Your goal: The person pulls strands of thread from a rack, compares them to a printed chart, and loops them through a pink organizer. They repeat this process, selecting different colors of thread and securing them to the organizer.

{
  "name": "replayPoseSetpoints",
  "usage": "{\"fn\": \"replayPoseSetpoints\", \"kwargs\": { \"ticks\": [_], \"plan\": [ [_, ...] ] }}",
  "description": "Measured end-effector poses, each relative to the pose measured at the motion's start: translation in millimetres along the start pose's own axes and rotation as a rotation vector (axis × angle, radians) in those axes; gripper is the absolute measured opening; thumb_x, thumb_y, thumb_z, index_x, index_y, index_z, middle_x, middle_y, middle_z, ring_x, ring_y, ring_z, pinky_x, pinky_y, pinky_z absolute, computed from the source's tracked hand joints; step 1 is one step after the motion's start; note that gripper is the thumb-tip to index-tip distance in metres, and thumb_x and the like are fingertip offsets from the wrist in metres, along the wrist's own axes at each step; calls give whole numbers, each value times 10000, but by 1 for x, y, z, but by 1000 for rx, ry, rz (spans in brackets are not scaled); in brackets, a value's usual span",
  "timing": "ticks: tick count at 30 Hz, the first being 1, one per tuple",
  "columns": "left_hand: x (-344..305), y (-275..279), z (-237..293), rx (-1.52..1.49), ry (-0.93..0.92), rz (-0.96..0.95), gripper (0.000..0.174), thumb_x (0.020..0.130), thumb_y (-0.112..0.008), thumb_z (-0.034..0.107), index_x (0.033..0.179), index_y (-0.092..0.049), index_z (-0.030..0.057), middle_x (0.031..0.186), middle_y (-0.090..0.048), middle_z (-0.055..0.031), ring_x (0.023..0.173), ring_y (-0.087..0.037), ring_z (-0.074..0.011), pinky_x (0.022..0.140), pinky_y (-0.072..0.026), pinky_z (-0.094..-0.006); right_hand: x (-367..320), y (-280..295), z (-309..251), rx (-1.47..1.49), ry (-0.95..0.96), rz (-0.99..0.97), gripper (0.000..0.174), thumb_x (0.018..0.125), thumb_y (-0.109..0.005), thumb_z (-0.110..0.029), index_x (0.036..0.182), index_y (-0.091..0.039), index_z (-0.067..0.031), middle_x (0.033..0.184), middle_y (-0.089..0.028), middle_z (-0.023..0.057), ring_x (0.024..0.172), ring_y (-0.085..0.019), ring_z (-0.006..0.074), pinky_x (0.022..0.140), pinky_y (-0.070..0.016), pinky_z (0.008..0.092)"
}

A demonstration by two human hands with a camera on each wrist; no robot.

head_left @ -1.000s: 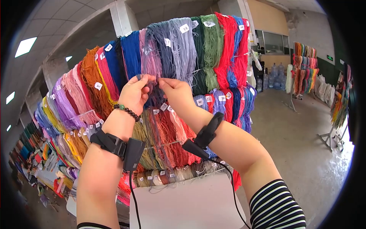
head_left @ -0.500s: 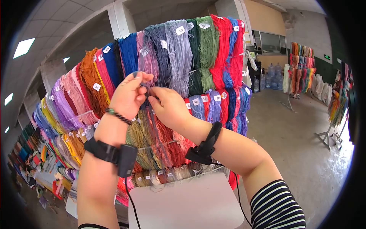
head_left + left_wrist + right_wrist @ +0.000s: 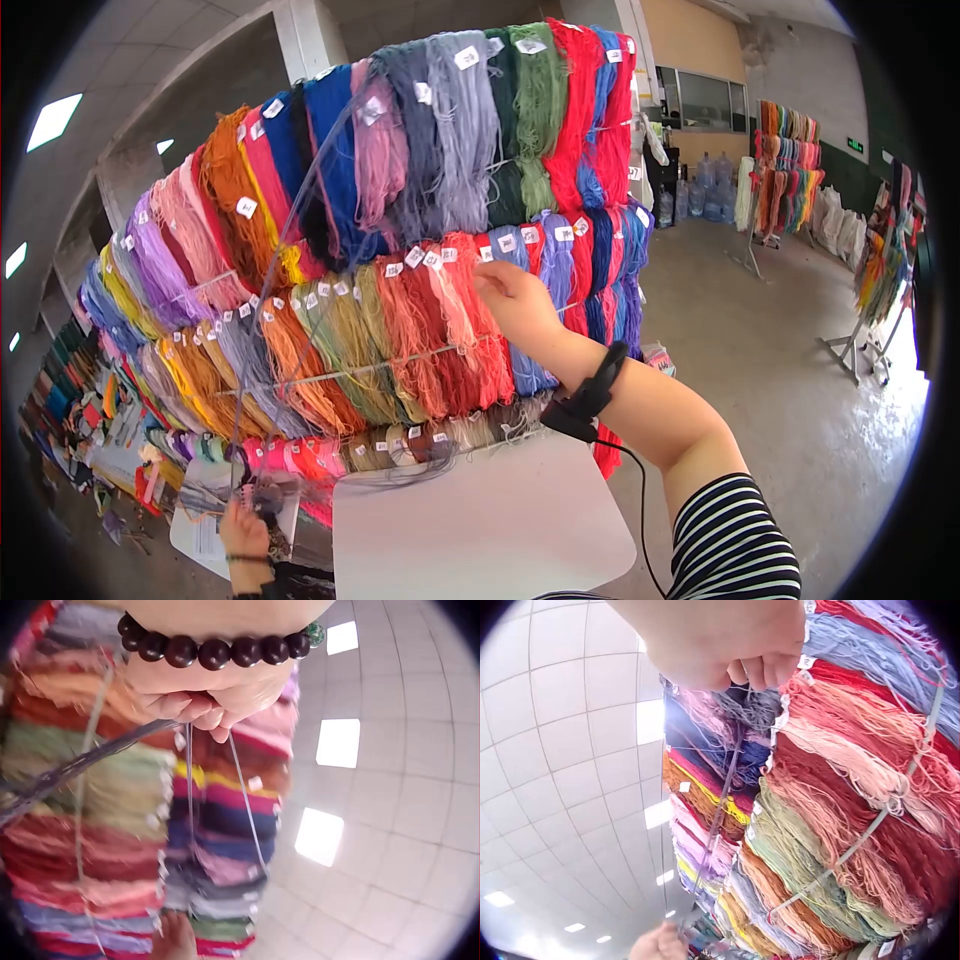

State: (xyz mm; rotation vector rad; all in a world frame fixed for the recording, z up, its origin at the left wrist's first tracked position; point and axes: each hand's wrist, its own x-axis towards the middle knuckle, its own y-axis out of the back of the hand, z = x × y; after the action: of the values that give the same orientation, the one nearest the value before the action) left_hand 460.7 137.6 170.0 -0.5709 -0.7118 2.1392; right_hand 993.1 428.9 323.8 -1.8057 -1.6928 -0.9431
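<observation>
My left hand (image 3: 245, 535), low at the left in the head view, grips a length of grey-purple yarn (image 3: 318, 165) that runs up to the top row of the rack. In the left wrist view, curled fingers (image 3: 196, 709) hold the yarn; a thick bundle (image 3: 82, 761) trails to one side and thin strands lead to the rack. A dark bead bracelet (image 3: 214, 654) circles that wrist. My right hand (image 3: 520, 305) is raised before the hanging skeins, fingers loosely curled. No yarn shows in it. Pink-purple skeins (image 3: 380, 150) and grey-blue skeins (image 3: 462, 130) hang above it.
Labelled skeins in several rows fill the rack, with coral red ones (image 3: 410, 340) in the middle row. A white board (image 3: 480, 520) juts out below. Further yarn stands (image 3: 790, 180) and water bottles (image 3: 710, 185) are at the right. A black cable (image 3: 640, 510) hangs from my right wrist.
Both hands were together at the yarn before the top row. My left hand has since swung down and left, drawing the yarn out long; my right hand has moved right and lower, away from it.
</observation>
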Motion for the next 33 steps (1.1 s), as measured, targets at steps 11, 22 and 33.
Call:
{"fn": "replayPoseSetpoints", "kwargs": {
  "ticks": [11, 22, 33],
  "plan": [
    [-205, 289, 75, 472, -24, 648, 307, 961, -494, 270, 1142, -607, 49, 1087, -653, -117, 936, -612, -222, 743, -492, -333, -117, -108, -87, 120, -292, -492, 184, 897, -600, -132, 996, -642, 17, 874, -663, 83, 781, -605, 131, 718, -487, 282],
    [-273, 151, 108, -151, -13, -200, 705, 949, -264, 622, 1443, -331, 123, 1404, -439, -156, 1268, -461, -285, 1033, -395, -407, -362, -393, -321, 597, 299, -1019, 216, 773, -721, -171, 936, -674, -37, 892, -656, 97, 796, -621, 237, 724, -486, 328],
    [-299, 293, 166, 173, 55, -51, 517, 943, -468, 352, 1397, -385, 118, 1270, -512, -62, 1103, -535, -179, 893, -452, -309, -469, -495, -392, 612, -271, -1388, 124, 848, -624, -170, 824, -627, -48, 736, -619, 30, 702, -573, 172, 622, -436, 315]
  ]
}}
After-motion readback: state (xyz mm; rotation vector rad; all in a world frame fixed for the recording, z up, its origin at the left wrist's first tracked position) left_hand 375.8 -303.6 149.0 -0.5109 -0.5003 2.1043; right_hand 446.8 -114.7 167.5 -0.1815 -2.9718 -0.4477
